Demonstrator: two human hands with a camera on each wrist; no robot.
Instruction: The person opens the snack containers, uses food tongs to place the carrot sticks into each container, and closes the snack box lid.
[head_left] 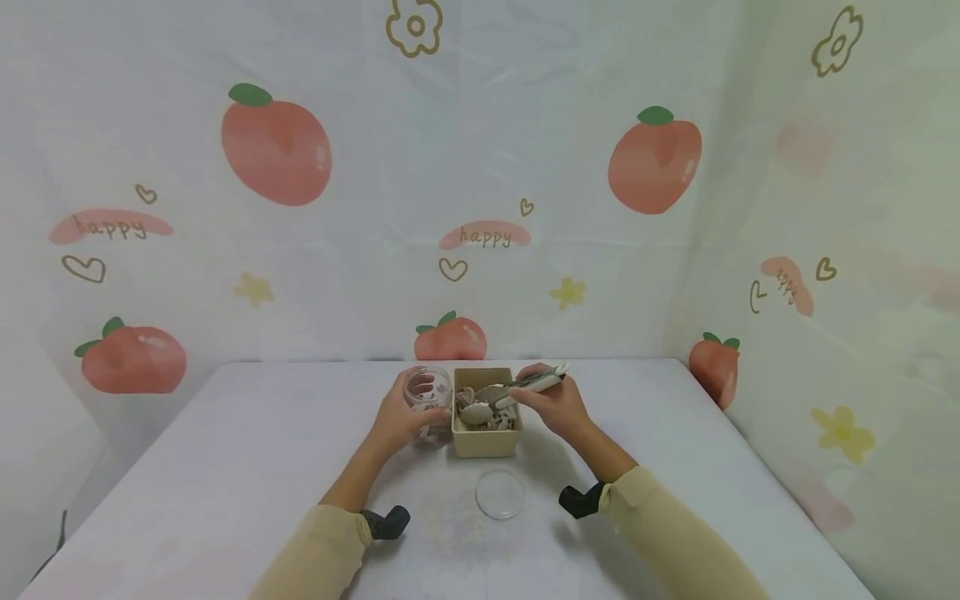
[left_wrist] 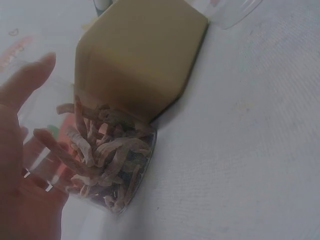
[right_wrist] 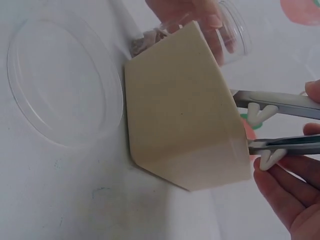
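A clear jar point(head_left: 428, 392) stands left of a beige box point(head_left: 484, 444); my left hand point(head_left: 403, 417) holds it with fingers and thumb curled round its sides. In the left wrist view, dried brownish strips point(left_wrist: 111, 155) fill the lower part of the jar. My right hand point(head_left: 557, 406) grips metal tongs point(head_left: 536, 383) with pale ends, which reach down into the box among more strips point(head_left: 498, 418). The two arms of the tongs point(right_wrist: 285, 104) stand apart in the right wrist view. Whether the tongs' tips hold a strip cannot be told.
A round clear lid point(head_left: 500, 494) lies flat on the white table point(head_left: 262, 467), in front of the box. Behind the table hangs a pale curtain point(head_left: 360, 167) printed with fruit and flowers, which continues along the right side.
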